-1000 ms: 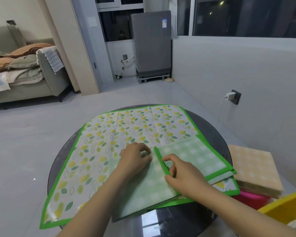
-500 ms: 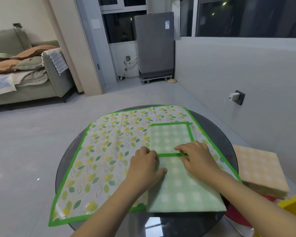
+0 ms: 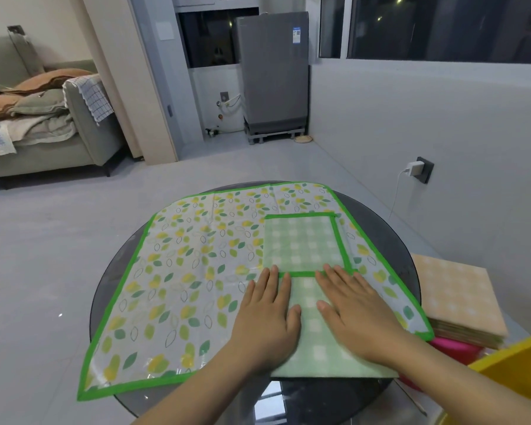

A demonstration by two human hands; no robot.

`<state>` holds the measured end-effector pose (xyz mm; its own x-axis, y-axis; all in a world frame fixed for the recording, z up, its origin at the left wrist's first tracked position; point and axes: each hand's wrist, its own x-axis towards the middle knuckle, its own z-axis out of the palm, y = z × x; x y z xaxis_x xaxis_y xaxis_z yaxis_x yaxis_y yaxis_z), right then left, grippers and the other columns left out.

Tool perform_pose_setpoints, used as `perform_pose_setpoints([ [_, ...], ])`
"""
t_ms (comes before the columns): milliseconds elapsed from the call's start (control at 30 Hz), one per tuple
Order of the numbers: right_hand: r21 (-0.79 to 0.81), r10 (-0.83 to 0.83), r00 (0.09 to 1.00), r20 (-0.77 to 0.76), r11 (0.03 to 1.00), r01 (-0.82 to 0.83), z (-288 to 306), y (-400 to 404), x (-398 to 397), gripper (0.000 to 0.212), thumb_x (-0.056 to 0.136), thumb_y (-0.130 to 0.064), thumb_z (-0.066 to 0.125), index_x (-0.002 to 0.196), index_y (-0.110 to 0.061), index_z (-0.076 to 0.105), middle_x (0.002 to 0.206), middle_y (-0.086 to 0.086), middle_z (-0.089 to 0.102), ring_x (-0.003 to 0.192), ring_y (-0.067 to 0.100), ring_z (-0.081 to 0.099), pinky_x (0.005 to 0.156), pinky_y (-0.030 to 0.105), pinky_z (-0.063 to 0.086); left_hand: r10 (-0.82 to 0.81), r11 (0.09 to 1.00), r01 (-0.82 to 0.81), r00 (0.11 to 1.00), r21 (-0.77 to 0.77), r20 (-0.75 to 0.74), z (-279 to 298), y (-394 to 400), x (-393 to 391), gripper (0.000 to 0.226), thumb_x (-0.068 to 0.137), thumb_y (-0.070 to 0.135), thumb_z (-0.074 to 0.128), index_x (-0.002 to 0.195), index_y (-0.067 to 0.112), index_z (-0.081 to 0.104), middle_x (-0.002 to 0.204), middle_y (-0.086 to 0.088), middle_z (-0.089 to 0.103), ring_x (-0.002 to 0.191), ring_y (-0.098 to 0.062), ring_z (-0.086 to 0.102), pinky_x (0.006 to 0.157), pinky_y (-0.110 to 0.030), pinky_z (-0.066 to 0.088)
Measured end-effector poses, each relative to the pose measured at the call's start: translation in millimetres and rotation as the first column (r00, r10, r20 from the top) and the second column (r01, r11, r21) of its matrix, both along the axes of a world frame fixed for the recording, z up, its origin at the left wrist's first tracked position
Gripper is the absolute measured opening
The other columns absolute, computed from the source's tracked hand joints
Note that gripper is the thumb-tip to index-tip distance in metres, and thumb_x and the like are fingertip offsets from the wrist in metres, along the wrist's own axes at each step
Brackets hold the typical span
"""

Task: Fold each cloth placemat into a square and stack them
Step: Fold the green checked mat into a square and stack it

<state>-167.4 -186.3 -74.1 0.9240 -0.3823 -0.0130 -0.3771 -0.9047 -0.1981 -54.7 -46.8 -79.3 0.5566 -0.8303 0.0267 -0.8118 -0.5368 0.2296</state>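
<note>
On the round dark glass table (image 3: pixel 377 222) at lower centre, we press our flat left hand (image 3: pixel 265 317) and right hand (image 3: pixel 354 311), fingers straight, on the green checked cloth placemat (image 3: pixel 302 243) to crease its fold.

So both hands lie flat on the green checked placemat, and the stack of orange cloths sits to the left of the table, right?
Not quite: the head view shows the orange stack to the right of the table. Both the left hand and right hand do lie flat on the placemat.
</note>
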Motion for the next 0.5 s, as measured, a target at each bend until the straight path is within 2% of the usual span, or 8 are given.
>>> perform_pose_setpoints([
  [100, 0.028, -0.084, 0.996, -0.023, 0.996, 0.085, -0.8, -10.1, -5.6, 0.06, 0.097, -0.048, 0.007, 0.149, -0.024, -0.009, 0.155, -0.008, -0.019, 0.14, 0.004, -0.021, 0.116, 0.029, -0.014, 0.002, 1.0, -0.002, 1.0, 0.005, -0.01, 1.0, -0.4, -0.8, 0.072, 0.084, 0.049, 0.003, 0.151, 0.022, -0.005, 0.157, 0.0, -0.017, 0.14, -0.009, -0.023, 0.113, -0.03, -0.017],
  [200, 0.019, -0.122, 0.992, 0.0, 0.992, 0.122, 1.0, -10.1, -6.4, 0.061, 0.096, -0.046, 0.004, 0.15, -0.019, -0.006, 0.157, -0.003, -0.013, 0.143, 0.009, -0.017, 0.115, 0.029, -0.016, 0.018, 0.999, -0.018, 1.0, -0.03, 0.004, 4.6, -1.0, -1.3, 0.077, 0.081, 0.052, -0.002, 0.151, 0.022, 0.006, 0.159, 0.0, -0.005, 0.146, -0.014, -0.009, 0.116, -0.033, -0.01],
  [267, -0.033, -0.13, 0.99, 0.045, 0.991, 0.132, 4.5, -8.9, -4.5, 0.074, 0.085, -0.051, 0.0, 0.15, -0.017, 0.008, 0.159, -0.002, -0.002, 0.145, 0.013, -0.007, 0.112, 0.028, -0.015, 0.023, 0.996, -0.017, 0.997, -0.091, 0.067, 6.3, -2.3, 0.4, 0.084, 0.076, 0.053, -0.002, 0.147, 0.019, 0.029, 0.157, -0.003, 0.019, 0.145, -0.019, 0.012, 0.117, -0.037, 0.003],
  [300, -0.056, -0.124, 0.989, 0.08, 0.99, 0.128, 7.5, -9.8, -3.5, 0.076, 0.084, -0.054, 0.005, 0.149, -0.017, 0.018, 0.158, -0.002, 0.007, 0.145, 0.015, 0.001, 0.111, 0.027, -0.01, 0.02, 0.991, -0.007, 0.995, -0.132, 0.095, 7.1, -3.6, 1.8, 0.08, 0.078, 0.051, 0.005, 0.138, 0.016, 0.044, 0.149, -0.006, 0.036, 0.14, -0.023, 0.028, 0.115, -0.039, 0.013],
  [333, -0.046, -0.114, 0.986, 0.125, 0.992, 0.12, 10.7, -12.2, -2.5, 0.069, 0.087, -0.054, 0.018, 0.145, -0.018, 0.029, 0.156, -0.002, 0.018, 0.141, 0.017, 0.01, 0.11, 0.028, -0.002, 0.016, 0.985, 0.005, 0.993, -0.175, 0.117, 7.1, -5.5, 4.3, 0.07, 0.08, 0.047, 0.013, 0.125, 0.014, 0.057, 0.136, -0.007, 0.051, 0.129, -0.026, 0.042, 0.11, -0.04, 0.025],
  [400, 0.07, -0.089, 0.965, 0.247, 0.995, 0.074, 15.8, -18.8, 0.6, 0.051, 0.091, -0.039, 0.049, 0.136, -0.016, 0.045, 0.137, -0.002, 0.042, 0.126, 0.015, 0.027, 0.109, 0.024, 0.016, 0.025, 0.972, 0.01, 0.989, -0.236, 0.143, 9.4, -11.1, 10.8, 0.053, 0.08, 0.041, 0.027, 0.1, 0.012, 0.066, 0.111, -0.005, 0.06, 0.107, -0.026, 0.054, 0.096, -0.037, 0.038],
  [433, 0.136, -0.094, 0.95, 0.299, 0.989, 0.055, 17.1, -21.7, 2.4, 0.047, 0.089, -0.031, 0.057, 0.133, -0.015, 0.05, 0.122, -0.003, 0.048, 0.116, 0.013, 0.033, 0.104, 0.021, 0.022, 0.027, 0.966, 0.008, 0.991, -0.257, 0.131, 12.2, -13.7, 13.6, 0.048, 0.081, 0.038, 0.031, 0.094, 0.01, 0.067, 0.105, -0.004, 0.059, 0.1, -0.025, 0.054, 0.091, -0.035, 0.039],
  [500, 0.258, -0.165, 0.933, 0.321, 0.963, 0.081, 18.8, -27.3, 6.5, 0.044, 0.085, -0.022, 0.063, 0.128, -0.013, 0.055, 0.103, -0.005, 0.046, 0.098, 0.009, 0.042, 0.087, 0.015, 0.03, 0.036, 0.954, -0.018, 0.998, -0.298, 0.053, 18.5, -18.3, 19.4, 0.036, 0.087, 0.031, 0.041, 0.093, 0.008, 0.067, 0.102, -0.003, 0.053, 0.094, -0.02, 0.051, 0.084, -0.027, 0.041],
])
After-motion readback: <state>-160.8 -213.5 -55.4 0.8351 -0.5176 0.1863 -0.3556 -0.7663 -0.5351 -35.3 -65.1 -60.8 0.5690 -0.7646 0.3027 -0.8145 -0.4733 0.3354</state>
